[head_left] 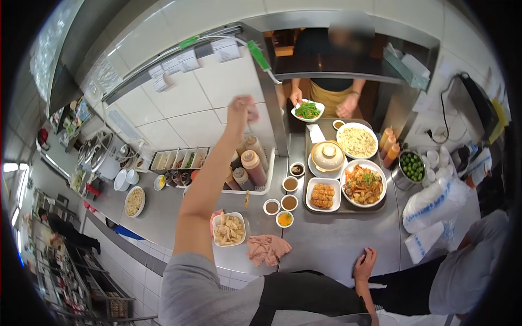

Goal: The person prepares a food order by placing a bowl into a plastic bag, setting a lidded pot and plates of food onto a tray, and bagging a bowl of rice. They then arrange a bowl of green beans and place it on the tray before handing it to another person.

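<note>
My left hand (242,110) is raised in front of the white tiled wall, its fingers smeared by motion. Below that arm stand several squeeze bottles (253,167) in a white basket, beside a rack of topping containers (180,160). A white bowl of pale fried pieces (228,229) sits under the forearm, with a crumpled pink cloth (268,250) to its right. My right hand (365,264) rests open at the counter's front edge, nothing in it. Ahead of it is a loaded tray (348,218) with a lidded clay pot (328,156), a noodle-like dish (363,183) and crumbed cutlet slices (322,196).
Across the pass, a person (327,60) holds a dish of greens (308,110) over the tray. Small sauce cups (289,202) stand left of it. Green limes (411,166) and plastic bags (432,204) are at right, near another person's grey sleeve (473,261). Paper slips (225,49) hang above.
</note>
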### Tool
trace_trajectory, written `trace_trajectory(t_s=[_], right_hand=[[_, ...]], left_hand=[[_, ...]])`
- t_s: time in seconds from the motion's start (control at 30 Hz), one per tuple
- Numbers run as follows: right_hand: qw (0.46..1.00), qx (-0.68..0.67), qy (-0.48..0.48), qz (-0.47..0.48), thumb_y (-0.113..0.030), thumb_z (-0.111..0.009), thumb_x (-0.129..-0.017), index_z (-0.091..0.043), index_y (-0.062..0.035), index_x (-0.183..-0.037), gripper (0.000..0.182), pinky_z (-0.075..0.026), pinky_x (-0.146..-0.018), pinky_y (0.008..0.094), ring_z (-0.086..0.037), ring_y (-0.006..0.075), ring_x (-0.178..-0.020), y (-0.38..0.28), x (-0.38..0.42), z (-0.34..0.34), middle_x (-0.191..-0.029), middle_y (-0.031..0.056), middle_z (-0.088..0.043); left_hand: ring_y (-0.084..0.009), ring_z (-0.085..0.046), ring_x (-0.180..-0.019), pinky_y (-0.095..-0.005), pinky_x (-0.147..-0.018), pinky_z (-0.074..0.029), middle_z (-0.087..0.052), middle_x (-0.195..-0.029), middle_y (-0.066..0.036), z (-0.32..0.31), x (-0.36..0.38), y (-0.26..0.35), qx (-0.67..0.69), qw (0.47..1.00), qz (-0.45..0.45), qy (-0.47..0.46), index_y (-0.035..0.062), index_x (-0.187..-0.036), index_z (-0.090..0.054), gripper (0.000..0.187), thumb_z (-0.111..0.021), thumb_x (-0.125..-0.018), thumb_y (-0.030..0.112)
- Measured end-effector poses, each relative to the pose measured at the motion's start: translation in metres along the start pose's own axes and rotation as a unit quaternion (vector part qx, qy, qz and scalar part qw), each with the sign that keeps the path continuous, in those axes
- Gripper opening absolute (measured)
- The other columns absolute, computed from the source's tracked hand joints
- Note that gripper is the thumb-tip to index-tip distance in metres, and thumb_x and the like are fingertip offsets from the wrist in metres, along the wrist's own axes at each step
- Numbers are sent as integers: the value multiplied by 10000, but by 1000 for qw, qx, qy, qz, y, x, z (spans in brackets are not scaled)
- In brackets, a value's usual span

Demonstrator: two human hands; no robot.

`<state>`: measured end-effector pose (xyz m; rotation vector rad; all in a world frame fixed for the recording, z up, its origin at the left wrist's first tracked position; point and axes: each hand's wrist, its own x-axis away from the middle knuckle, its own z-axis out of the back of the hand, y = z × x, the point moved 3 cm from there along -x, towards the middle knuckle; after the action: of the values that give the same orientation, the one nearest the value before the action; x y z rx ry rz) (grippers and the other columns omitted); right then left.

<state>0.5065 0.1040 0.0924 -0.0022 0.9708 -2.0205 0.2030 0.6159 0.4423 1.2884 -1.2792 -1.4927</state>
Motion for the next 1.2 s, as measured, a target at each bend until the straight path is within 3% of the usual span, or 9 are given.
trace_trajectory(t_s=[0.07, 0.13, 0.23, 0.33, 0.4, 0.53, 0.67, 0.83, 1.2], right_hand=[[1000, -3, 6, 10, 47, -500, -816, -532, 33, -1116, 302, -405, -996, 450, -494, 427, -1127, 3, 1, -2, -1202, 256, -484], [1000, -8, -3, 12, 39, -510, -831, -542, 48, -1141, 312, -424, -994, 435, -504, 425, -1131, 4, 0, 0, -1222, 264, -485], [999, -48, 14, 14, 50, -529, -787, -549, 29, -1147, 361, -441, -974, 430, -518, 417, -1117, 10, 1, -2, -1209, 242, -506], [988, -143, 2, -58, 58, -545, -767, -550, -5, -1158, 396, -462, -931, 416, -539, 368, -1047, 20, -3, -2, -1154, 200, -512], [942, -265, 13, -206, 49, -565, -786, -553, -22, -1172, 393, -459, -917, 406, -535, 336, -1026, 17, -21, 20, -1152, 176, -499], [965, 91, 237, -59, -55, -653, -804, -552, -56, -1216, 423, -426, -900, 452, -469, 341, -1095, 53, -63, 88, -1180, 153, -480], [925, 228, 206, -221, -242, -732, -801, -572, -48, -1179, 454, -424, -889, 489, -480, 360, -1111, 133, -93, 121, -1192, 171, -506], [971, 97, 111, -189, -376, -760, -793, -686, 66, -909, 463, -490, -749, 414, -614, 356, -807, 199, -114, 107, -845, 210, -631], [879, -140, 237, -390, -133, -810, -710, -708, 49, -784, 222, -484, -621, 338, -625, 198, -635, 215, -116, 104, -719, 114, -697]], left_hand=[[-84, -532, -524, -220, -441, -400, -582, -715, -10, -33, 76, 0, -151, 961, 43, -229, 61, -1080, -602, 214, -538, -922, 189], [-89, -545, -487, -212, -459, -461, -647, -807, -40, -49, 153, -21, -273, 835, 108, -465, 95, -1260, -546, 354, -544, -909, 138], [-132, -646, -596, -249, -520, -545, -657, -874, -50, -60, 261, -65, -273, 665, 280, -637, 104, -1319, -504, 391, -591, -945, 174], [-132, -668, -684, -257, -525, -542, -671, -889, -54, -63, 343, -130, -205, 693, 347, -598, 94, -1309, -514, 384, -598, -964, 241], [-130, -656, -578, -234, -502, -534, -693, -812, -89, -71, 373, -133, -204, 648, 437, -590, 30, -1297, -508, 429, -608, -962, 279], [-128, -655, -579, -228, -502, -523, -693, -822, -100, -85, 402, -146, -150, 696, 448, -541, 28, -1305, -511, 442, -602, -965, 294], [-128, -646, -566, -234, -508, -517, -691, -822, -95, -101, 399, -153, -164, 752, 437, -465, 25, -1300, -517, 459, -617, -955, 311], [-146, -654, -570, -262, -513, -512, -692, -822, -104, -127, 398, -150, -247, 731, 375, -514, 24, -1305, -504, 486, -622, -948, 332], [-165, -654, -576, -288, -507, -492, -700, -835, -103, -133, 415, -146, -246, 730, 317, -553, 24, -1297, -525, 518, -622, -940, 387]])
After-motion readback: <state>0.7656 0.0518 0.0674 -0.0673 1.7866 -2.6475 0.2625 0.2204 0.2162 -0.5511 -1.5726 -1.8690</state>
